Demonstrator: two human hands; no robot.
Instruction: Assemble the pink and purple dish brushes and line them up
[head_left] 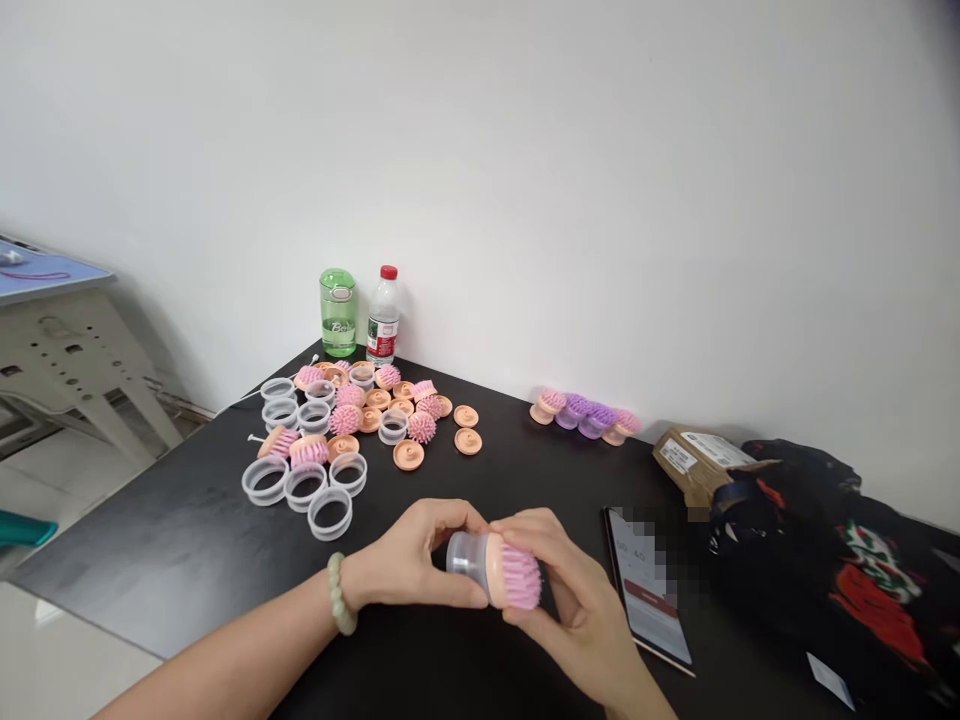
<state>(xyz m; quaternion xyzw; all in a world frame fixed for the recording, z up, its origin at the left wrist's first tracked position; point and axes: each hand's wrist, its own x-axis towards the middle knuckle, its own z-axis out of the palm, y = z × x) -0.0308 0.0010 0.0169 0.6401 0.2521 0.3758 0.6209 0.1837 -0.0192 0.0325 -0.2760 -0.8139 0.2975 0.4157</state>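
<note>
L hand [409, 555] fingers clamping clear plastic ring [465, 554], R hand [562, 590] fingers clamping pink-bristled peach brush head [519, 575], keeping both butted end-to-end for alignment.

Against the white wall at the far corner of the black desk [150, 540] stand a green plastic drinking bottle [337, 312] and a water bottle with a red cap [383, 315], side by side. To the right, a smartphone [645, 590] lies on the desk, its screen partly pixelated, near a torn cardboard package [697, 462] and a black cloth with red and green print [825, 560]. A grey metal table [67, 340] stands beyond the desk's left side.
</note>
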